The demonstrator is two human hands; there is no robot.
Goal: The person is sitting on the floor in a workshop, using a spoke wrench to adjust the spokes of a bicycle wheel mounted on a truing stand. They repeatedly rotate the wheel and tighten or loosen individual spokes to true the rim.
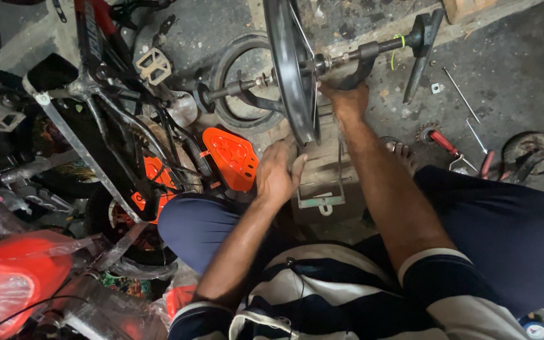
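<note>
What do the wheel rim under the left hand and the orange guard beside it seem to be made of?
Wheel rim: probably painted or coated metal, dark with a dull sheen along its edge. Orange guard: looks like moulded plastic, evenly bright and smooth, with small moulded holes.

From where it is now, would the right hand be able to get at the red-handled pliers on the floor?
Probably yes. The right hand grips the wheel at its axle, and the red-handled pliers lie on open floor to its right, with nothing between them. It would have to let go first.
</note>
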